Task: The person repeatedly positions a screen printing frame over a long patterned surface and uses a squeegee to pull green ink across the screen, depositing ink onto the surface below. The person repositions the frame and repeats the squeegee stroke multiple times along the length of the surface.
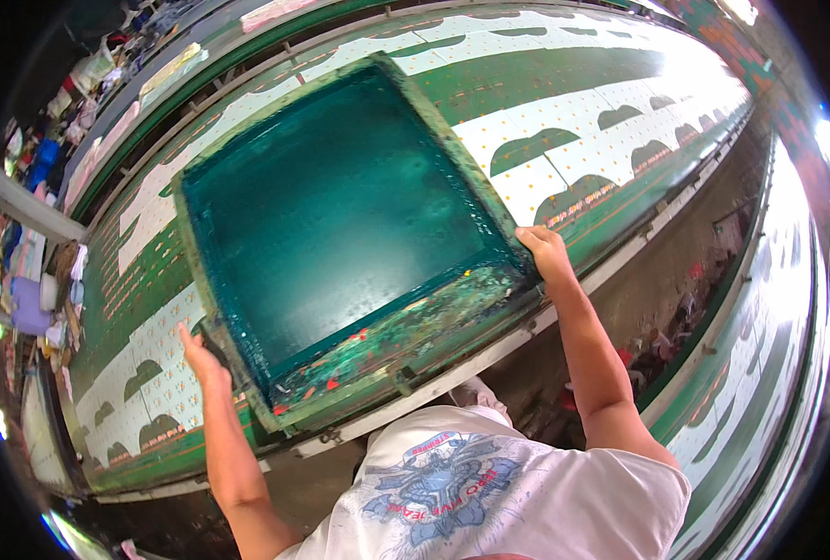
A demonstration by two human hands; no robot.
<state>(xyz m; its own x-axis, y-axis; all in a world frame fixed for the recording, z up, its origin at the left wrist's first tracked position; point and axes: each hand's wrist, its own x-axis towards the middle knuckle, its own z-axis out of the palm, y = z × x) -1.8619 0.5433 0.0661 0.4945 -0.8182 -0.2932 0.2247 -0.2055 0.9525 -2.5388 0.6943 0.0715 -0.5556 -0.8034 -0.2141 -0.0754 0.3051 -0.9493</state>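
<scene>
Screen (331, 215) over the bench (527, 75): right hand (547, 254) clasps its near right corner; left hand (208, 364), loosely open, beside its left edge.

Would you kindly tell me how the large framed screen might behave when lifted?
The screen probably stays rigid, given the frame bordering it. Being wide, it may tilt if lifted by one side. Glossy smears along its inner edges could feel slippery.

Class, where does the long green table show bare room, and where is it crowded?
Bare strips of the green table run between white pieces: one right of the framed screen, one, orange-marked, left of it, beyond the left hand. Crowded: where the screen covers the table, and on those pieces.
</scene>
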